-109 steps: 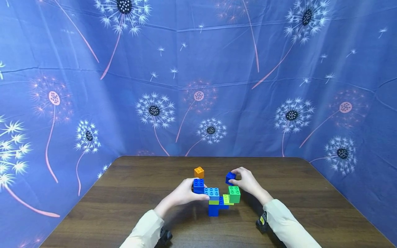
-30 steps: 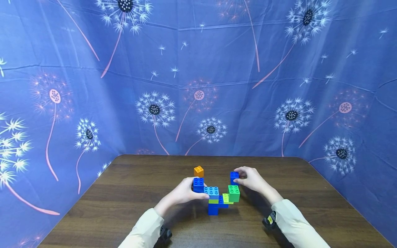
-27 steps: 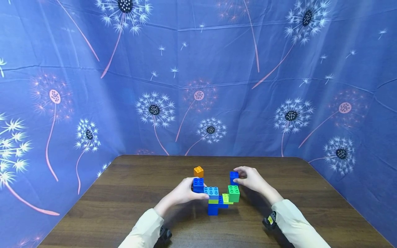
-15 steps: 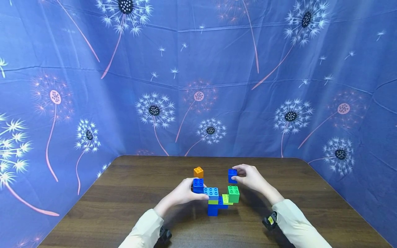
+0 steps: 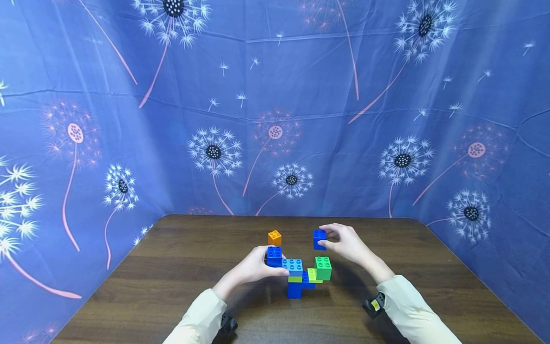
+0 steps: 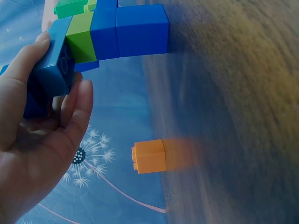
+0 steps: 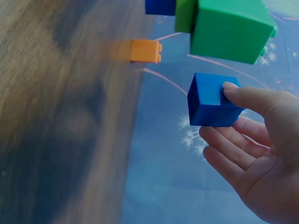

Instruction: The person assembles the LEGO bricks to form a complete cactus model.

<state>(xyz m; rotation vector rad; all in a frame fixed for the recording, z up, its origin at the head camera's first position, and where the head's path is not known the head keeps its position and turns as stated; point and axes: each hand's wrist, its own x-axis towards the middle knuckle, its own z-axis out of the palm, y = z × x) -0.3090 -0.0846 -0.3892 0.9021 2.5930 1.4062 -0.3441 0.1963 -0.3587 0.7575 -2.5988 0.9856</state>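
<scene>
Currently pinching loose blue brick in right hand, hovering above, slightly behind green brick; left hand gripping block structure on table

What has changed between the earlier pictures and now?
The right hand, pinching the small blue brick, lifted it higher, away from the green brick. The left hand still grips the brick structure. The orange brick stayed in place on the table.
</scene>
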